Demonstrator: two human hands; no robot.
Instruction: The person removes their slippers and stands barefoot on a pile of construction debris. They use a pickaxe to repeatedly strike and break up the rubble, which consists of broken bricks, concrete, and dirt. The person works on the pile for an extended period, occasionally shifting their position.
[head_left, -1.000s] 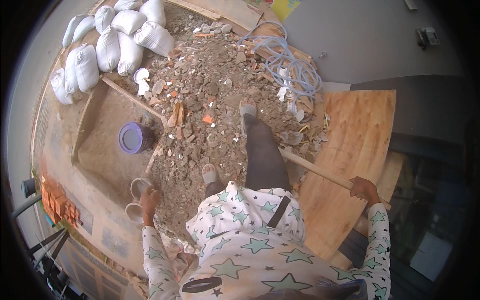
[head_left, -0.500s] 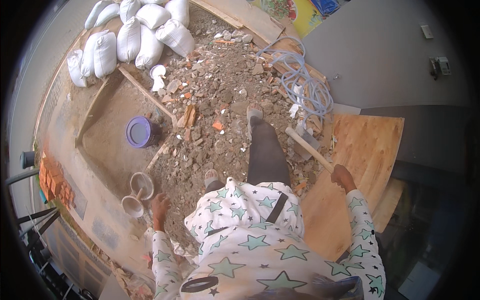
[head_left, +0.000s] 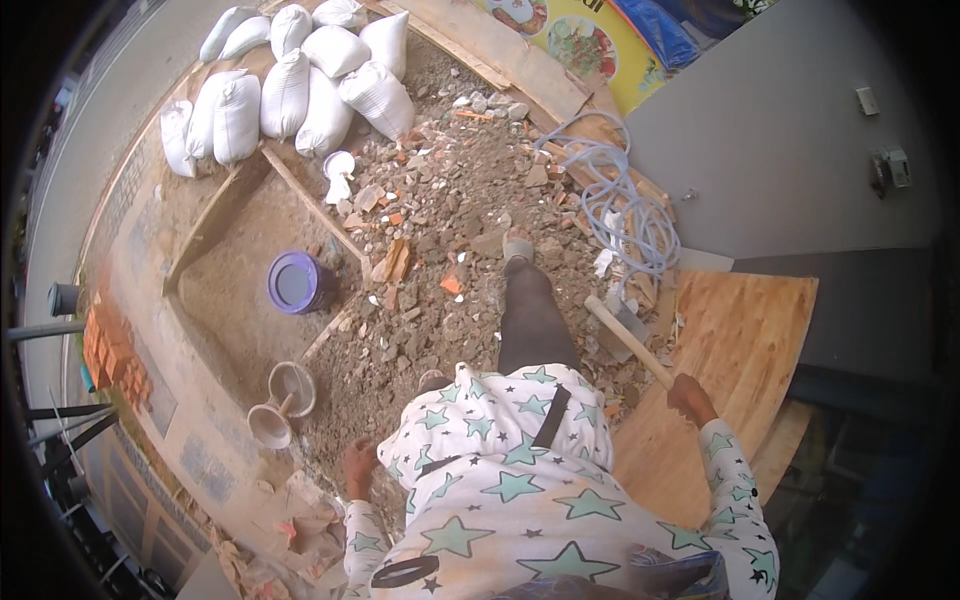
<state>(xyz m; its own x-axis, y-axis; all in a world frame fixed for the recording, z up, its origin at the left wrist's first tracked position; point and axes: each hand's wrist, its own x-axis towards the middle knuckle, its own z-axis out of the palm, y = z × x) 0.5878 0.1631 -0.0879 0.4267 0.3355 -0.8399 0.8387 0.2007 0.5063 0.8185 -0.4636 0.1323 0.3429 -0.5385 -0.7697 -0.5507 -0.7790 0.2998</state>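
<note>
My right hand is wrapped around a wooden handle, which slants from beside the plywood sheet toward the rubble; a flat grey piece shows beside its far end. My left hand hangs low next to my star-patterned top; I can't tell whether its fingers are curled or spread. Two pale round pans lie near it, apart, with a purple bucket beyond.

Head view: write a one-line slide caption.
Right hand gripping a wooden handle at the rubble's edge, with a purple bucket and filled white sacks off to the left.
</note>
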